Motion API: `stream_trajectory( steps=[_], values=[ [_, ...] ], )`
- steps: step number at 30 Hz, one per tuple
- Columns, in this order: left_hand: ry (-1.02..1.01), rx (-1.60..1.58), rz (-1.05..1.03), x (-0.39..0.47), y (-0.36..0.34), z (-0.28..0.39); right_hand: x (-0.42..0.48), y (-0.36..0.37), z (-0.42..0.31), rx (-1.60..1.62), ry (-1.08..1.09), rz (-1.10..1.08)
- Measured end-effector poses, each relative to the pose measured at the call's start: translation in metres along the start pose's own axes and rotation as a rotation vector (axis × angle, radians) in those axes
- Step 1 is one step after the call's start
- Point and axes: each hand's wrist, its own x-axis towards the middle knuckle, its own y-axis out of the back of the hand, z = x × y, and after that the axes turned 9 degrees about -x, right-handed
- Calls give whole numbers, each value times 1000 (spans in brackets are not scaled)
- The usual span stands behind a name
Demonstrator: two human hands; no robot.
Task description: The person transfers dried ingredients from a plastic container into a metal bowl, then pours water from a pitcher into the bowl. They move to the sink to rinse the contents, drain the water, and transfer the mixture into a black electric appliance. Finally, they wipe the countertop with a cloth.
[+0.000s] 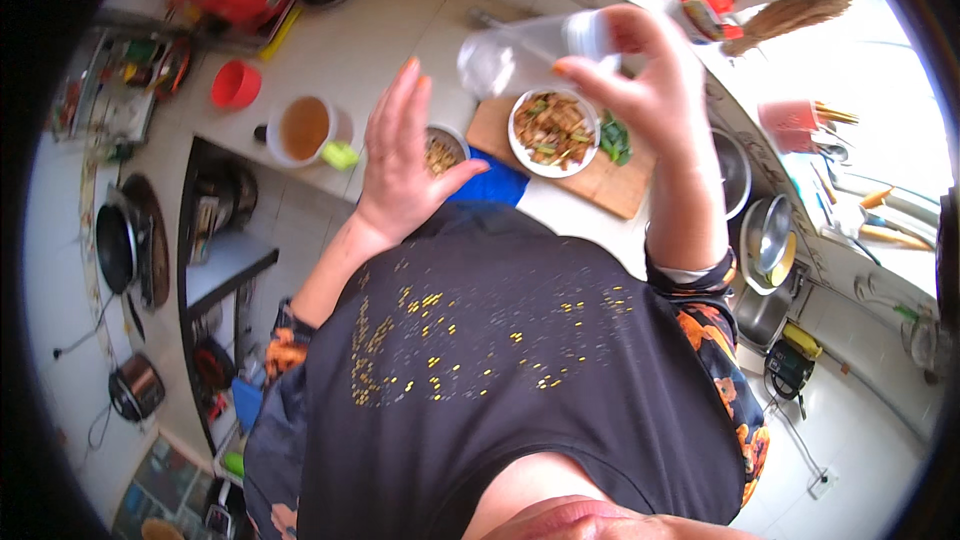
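My right hand [649, 82] grips a clear plastic jar [517, 52] by its pale ridged end. The jar lies on its side in the air, slightly blurred, above a wooden cutting board [626, 191]. Under it on the board stands a white bowl [555, 171] of browned chopped food [553, 127] with green bits. Chopped green leaves [615, 139] rest beside that bowl. My left hand [401, 154] is raised with thumb and fingers apart, holding nothing. Partly hidden behind it is a smaller bowl [450, 133] with light crumbly pieces, near a blue cloth or sheet [495, 178].
Left on the counter are a jug of brown liquid [304, 127], a lime-green object [340, 155] by its rim, and a red cup [235, 84]. Metal basins [769, 232] and a sink [765, 315] line the right. A pink utensil holder [787, 116] stands at the window.
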Motion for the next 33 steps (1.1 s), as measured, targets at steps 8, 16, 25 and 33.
stream_trajectory(
  steps=[8, 16, 25, 33],
  values=[
    [139, 12, -206, -19, 0, -7, -63, -68, -20, 97, 142, -201],
    [254, -373, -419, -32, 18, -29, -60, -42, -48, 73, 656, -360],
    [362, -401, -157, -55, 42, -62, -74, -9, -55, -138, 694, -160],
    [126, -347, -53, -30, 64, -25, -109, -41, -12, -31, 253, -217]
  ],
)
